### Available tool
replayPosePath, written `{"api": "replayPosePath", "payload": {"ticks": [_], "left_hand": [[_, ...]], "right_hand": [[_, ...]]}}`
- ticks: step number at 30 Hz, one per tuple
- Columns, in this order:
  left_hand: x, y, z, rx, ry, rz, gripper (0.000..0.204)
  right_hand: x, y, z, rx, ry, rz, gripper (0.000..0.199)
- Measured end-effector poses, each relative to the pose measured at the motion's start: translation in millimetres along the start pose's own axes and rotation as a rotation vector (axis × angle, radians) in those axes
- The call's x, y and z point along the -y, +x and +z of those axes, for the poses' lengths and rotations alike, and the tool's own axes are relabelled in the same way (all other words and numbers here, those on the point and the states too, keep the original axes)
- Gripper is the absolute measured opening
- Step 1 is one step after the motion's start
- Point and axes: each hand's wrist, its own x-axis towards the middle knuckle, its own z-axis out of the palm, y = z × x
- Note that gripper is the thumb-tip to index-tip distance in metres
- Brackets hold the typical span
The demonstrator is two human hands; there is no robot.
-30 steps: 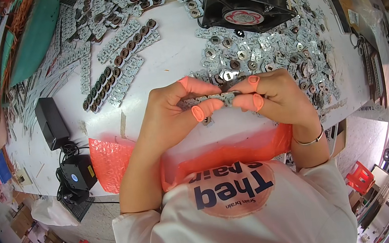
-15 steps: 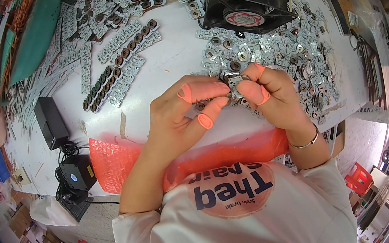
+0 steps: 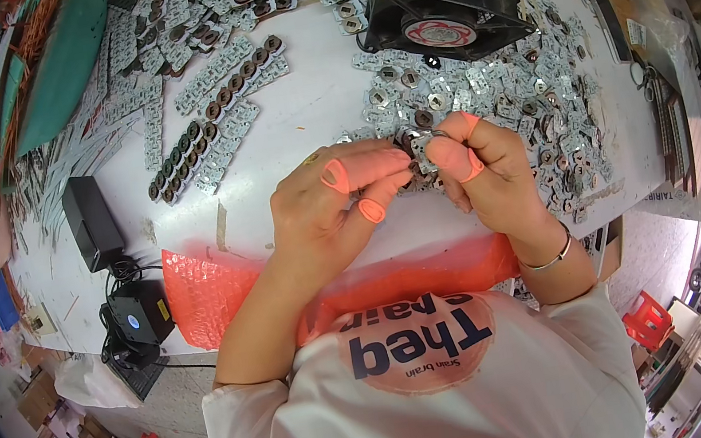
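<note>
Near the middle of the frame, the right hand [image 3: 498, 170] pinches a small metal piece [image 3: 421, 152] between thumb and forefinger, tilted and partly hidden by the fingertips. The left hand [image 3: 314, 211] sits just beside it, its fingers drawn together toward the thumb and their tips close to the piece; whether they touch it or hold anything, I cannot tell. Orange-pink finger covers [image 3: 370, 167] sheathe the thumb and some fingers of both hands, and a metal bangle [image 3: 550, 255] circles the right wrist. Under and beyond the right hand, a wide scatter of small metal parts [image 3: 484, 84] spreads over the right of the white table [image 3: 299, 105]. A black fan [image 3: 446, 4] stands at the upper edge of that scatter, upper right of centre. Strips with dark round parts [image 3: 219, 112] lie slanted in the upper left, below a heap of similar strips [image 3: 197, 16] along the top. Farther left come a green curved sheet [image 3: 74, 70], an upright black box [image 3: 93, 221] and, lower, a black power unit [image 3: 141, 313] with coiled cables. Red bubble wrap [image 3: 211, 297] runs along the near table edge, against the white T-shirt [image 3: 336, 436] at the bottom. A red stool [image 3: 649, 320] shows at lower right.
</note>
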Motion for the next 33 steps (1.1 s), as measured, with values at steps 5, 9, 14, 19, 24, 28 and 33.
{"api": "replayPosePath", "payload": {"ticks": [5,9,14,19,24,28,33], "left_hand": [[-2.5,1.9,-0.5,0.004,-0.073,-0.112,0.022],[2.3,2.9,-3.4,-0.039,-0.183,-0.117,0.019],[3.3,2.0,-1.3,0.09,-0.064,-0.193,0.018],[-3.3,1.1,-2.3,0.062,-0.499,-0.455,0.019],[-9.3,5.5,-8.2,0.133,-0.577,-0.586,0.02],[-8.7,5.3,-8.1,0.038,-0.634,-0.648,0.021],[-8.2,4.7,-9.6,0.073,-0.598,-0.645,0.022]], "right_hand": [[2.1,4.0,-7.4,-0.014,-0.194,-0.068,0.016],[-7.0,10.1,-14.1,0.048,-0.453,-0.334,0.011],[2.3,4.4,-23.7,-0.038,-0.343,-0.136,0.015],[6.6,5.6,-20.2,0.12,-0.366,-0.154,0.015],[4.6,5.5,-19.6,0.205,-0.286,-0.134,0.013],[2.1,4.7,-21.3,0.106,-0.293,-0.161,0.011],[5.9,3.5,-20.6,0.072,-0.255,-0.152,0.01]]}}
